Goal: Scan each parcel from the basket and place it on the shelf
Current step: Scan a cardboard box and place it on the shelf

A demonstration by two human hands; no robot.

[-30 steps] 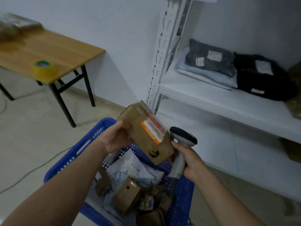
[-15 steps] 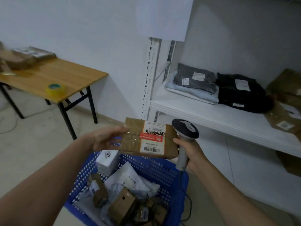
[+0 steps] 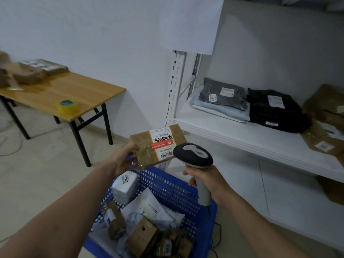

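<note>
Since half a second ago the left hand (image 3: pixel 124 159) has swung the parcel (image 3: pixel 143 144) round, so its white label now runs slantwise with the barcode end nearest the scanner (image 3: pixel 193 154). The scanner's head has closed in until it overlaps the parcel's near right corner. The left hand grips the parcel by its left end, thumb on top, holding it in the air above the far rim of the basket (image 3: pixel 167 183). The right hand (image 3: pixel 206 181) is wrapped round the scanner's pale grey handle, the dark domed head pointing forward

To scan well, I judge the head wants drawing back a little, since it partly hides the barcode, with the label turned squarely to it. The clear tape over the cardboard looks glossy, so a slight tilt may spare glare

The parcel is a flat brown carton with an orange-red band across its label. The basket is blue perforated plastic and holds small cartons (image 3: pixel 143 237), crumpled white mailers (image 3: pixel 149 207) and a white wrapped box (image 3: pixel 125 187). To the right the smooth white shelf (image 3: pixel 242 135) carries a soft grey bag (image 3: pixel 223 94), a black bag (image 3: pixel 271 108) and flat brown boxes (image 3: pixel 323 140). On the left, a wooden worktop (image 3: pixel 65 90) bears a yellow tape roll (image 3: pixel 68 106)
</note>
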